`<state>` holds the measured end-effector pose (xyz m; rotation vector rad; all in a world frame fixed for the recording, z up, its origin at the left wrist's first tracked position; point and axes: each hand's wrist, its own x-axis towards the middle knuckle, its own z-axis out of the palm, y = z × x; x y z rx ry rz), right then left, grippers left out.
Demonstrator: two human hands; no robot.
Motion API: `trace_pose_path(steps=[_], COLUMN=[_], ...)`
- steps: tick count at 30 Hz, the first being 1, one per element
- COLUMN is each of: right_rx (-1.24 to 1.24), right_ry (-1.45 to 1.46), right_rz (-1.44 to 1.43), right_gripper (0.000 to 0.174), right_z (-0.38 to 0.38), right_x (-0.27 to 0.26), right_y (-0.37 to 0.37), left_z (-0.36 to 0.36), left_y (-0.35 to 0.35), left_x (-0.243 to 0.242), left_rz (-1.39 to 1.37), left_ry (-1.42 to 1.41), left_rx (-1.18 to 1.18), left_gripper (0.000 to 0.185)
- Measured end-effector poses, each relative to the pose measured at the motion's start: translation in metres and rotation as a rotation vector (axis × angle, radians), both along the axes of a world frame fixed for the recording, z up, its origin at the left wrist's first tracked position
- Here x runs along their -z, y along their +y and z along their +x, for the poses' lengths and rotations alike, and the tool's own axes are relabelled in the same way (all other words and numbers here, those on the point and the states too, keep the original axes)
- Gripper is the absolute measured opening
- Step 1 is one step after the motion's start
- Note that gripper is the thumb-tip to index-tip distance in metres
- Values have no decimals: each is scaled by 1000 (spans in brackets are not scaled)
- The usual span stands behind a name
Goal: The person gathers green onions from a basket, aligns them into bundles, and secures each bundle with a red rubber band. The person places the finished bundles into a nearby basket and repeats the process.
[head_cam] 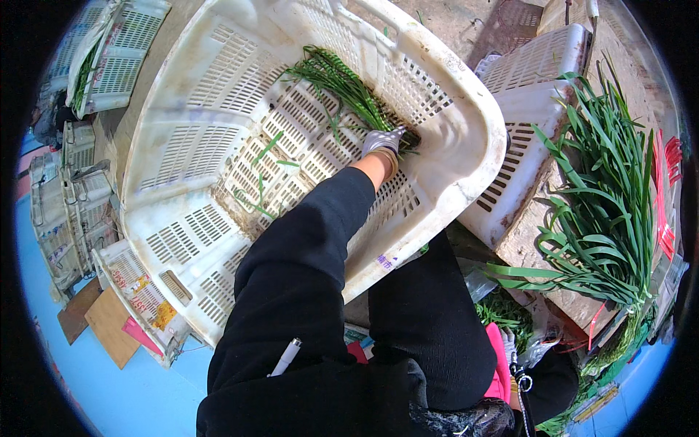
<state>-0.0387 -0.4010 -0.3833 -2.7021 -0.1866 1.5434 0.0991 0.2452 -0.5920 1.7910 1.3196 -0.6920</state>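
My left hand (384, 142), in a pale glove with a band at the wrist, reaches down into a large white plastic basket (480, 114). Its fingers are around the root end of a bunch of green garlic chives (341, 82), which lies along the basket's far right wall with the leaf tips pointing up and left. Loose leaves (267, 147) lie on the slatted bottom. At lower right, my right hand (508, 344), in a striped glove, is beside a pink cloth (498, 368) near my leg; its fingers are mostly hidden.
A large heap of leafy greens (606, 202) lies on a worn board (524, 229) at right, beside red ties (663, 202). A white crate (540, 60) stands behind. More greens (505, 317) lie below the board. Stacked crates (71, 218) stand at left on the blue floor.
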Motion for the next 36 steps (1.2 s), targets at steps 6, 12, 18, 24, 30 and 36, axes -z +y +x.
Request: trace_pose_path(steps=[6, 12, 18, 24, 30, 36], right_rx=[1, -56, -249, 124, 113, 65], right_ry=[-15, 77, 26, 263, 251, -510], right_rz=[-16, -3, 469, 1134, 1584, 1361], right_gripper=[42, 57, 41, 105, 115, 42], right_z=[-1, 21, 88, 95, 63, 63], right_x=[-13, -38, -165, -279, -360, -407], right_y=[16, 22, 127, 295, 373, 292], left_z=[-3, -43, -169, -221, -224, -206], left_y=[4, 23, 19, -57, -165, -246], left_x=[18, 9, -227, -437, -513, -535], left_rz=[295, -299, -1024, -1008, -399, 140], left_ry=[0, -173, -677, -975, -1093, -1122], left_rx=[775, -183, -973, -320, 403, 819], left_gripper=[52, 35, 17, 26, 27, 94])
